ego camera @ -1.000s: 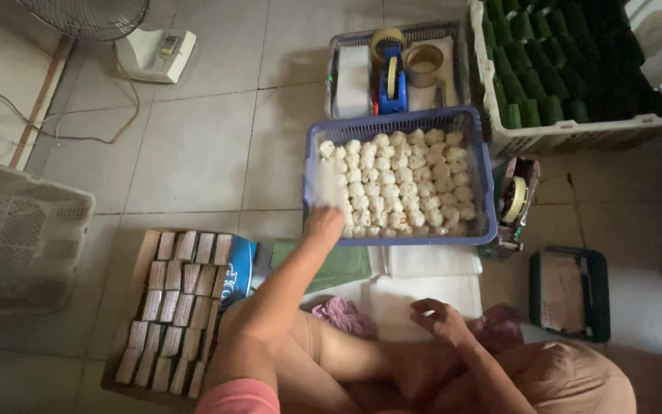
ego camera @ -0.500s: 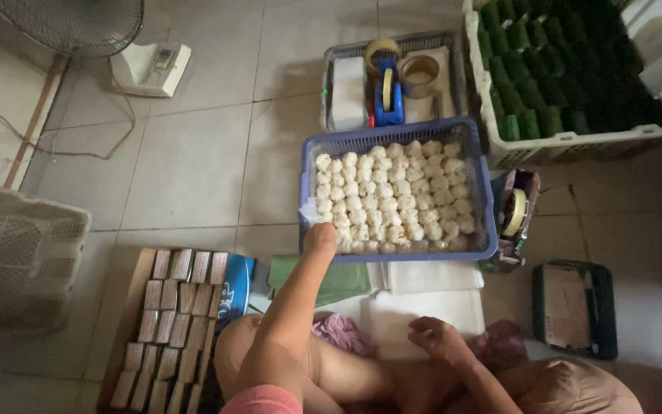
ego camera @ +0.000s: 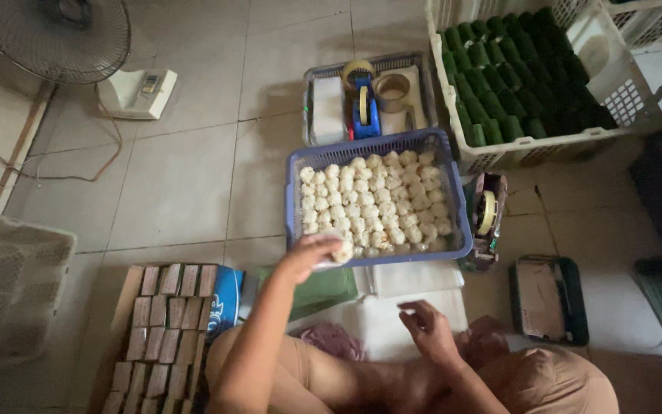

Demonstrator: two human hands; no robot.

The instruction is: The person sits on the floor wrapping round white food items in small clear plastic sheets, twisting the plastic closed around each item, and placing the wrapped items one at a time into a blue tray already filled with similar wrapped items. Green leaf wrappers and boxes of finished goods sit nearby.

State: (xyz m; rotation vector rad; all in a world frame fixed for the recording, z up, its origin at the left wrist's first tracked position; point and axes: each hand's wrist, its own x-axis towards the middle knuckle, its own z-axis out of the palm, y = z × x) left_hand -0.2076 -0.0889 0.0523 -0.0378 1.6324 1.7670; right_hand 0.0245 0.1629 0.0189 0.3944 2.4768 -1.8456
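Note:
A blue plastic basket (ego camera: 294,201) on the tiled floor holds several pale round dough-like balls (ego camera: 377,201) in rows. My left hand (ego camera: 312,251) is at the basket's near left corner, fingers closed around one pale ball (ego camera: 342,251). My right hand (ego camera: 425,328) hovers lower down over a white sheet (ego camera: 377,322) by my crossed legs, fingers apart and holding nothing. A green folded sheet (ego camera: 323,287) lies between the basket and my legs.
Brown wrapped blocks (ego camera: 158,330) are stacked in rows at lower left. A grey tray (ego camera: 312,100) with tape rolls and a blue dispenser sits behind the basket. A white crate (ego camera: 484,157) holds dark green rolls. A fan base (ego camera: 136,93), another tape dispenser (ego camera: 484,218) and a dark tray (ego camera: 549,299) stand around.
My left hand has drawn back from inside the basket to its near left corner, now with a pale ball in it. My right hand has lifted slightly.

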